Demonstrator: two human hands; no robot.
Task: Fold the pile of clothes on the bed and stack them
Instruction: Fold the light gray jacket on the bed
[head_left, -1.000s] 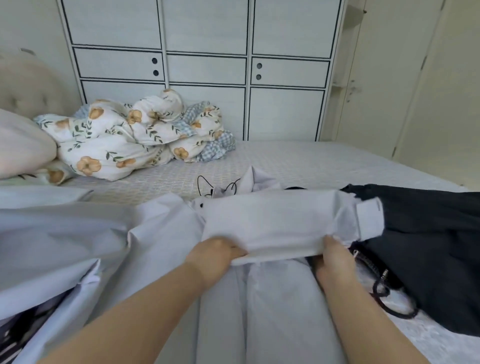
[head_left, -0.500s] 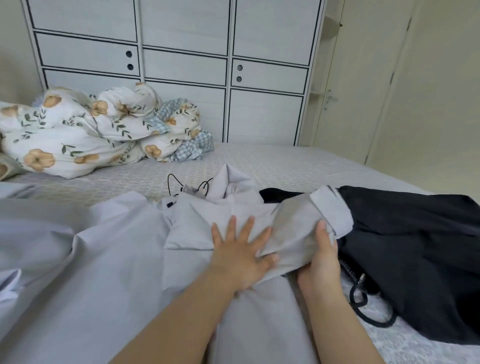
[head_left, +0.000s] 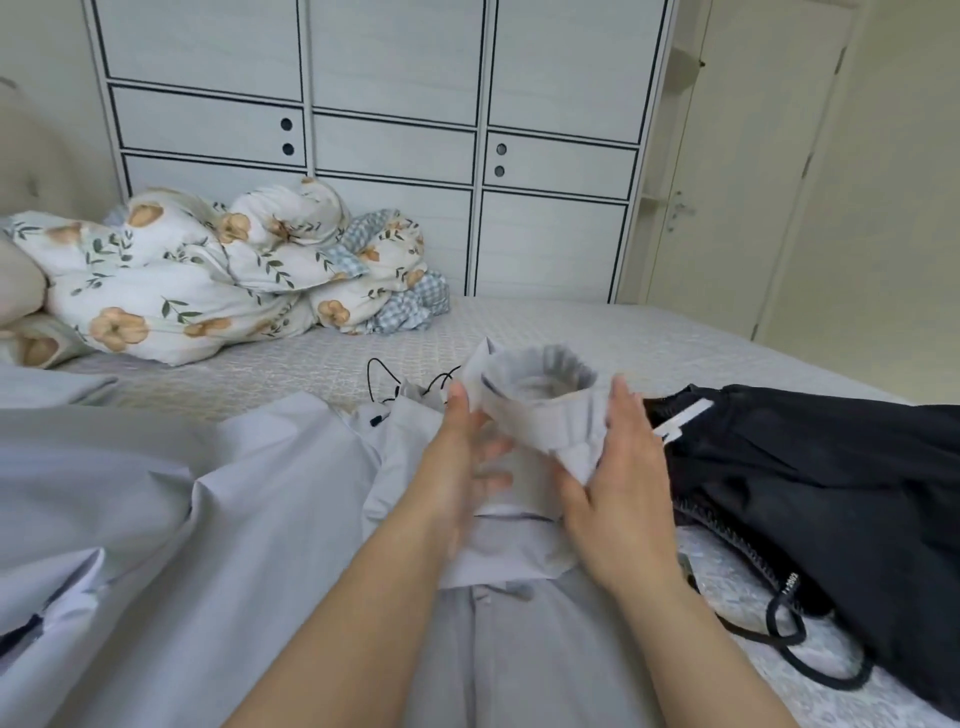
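Barely started on this pile, honestly

We've got the pale sleeve (head_left: 540, 415) of the grey shirt (head_left: 218, 519) mid-bed between our left hand (head_left: 462, 467) and right hand (head_left: 618, 493), fingers mostly straight; black garment (head_left: 831, 493) right, unfolded, no stack visible.

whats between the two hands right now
In the head view, the raised cuff end of the pale grey sleeve sits between the left hand and the right hand, its round opening facing up; both touch it.
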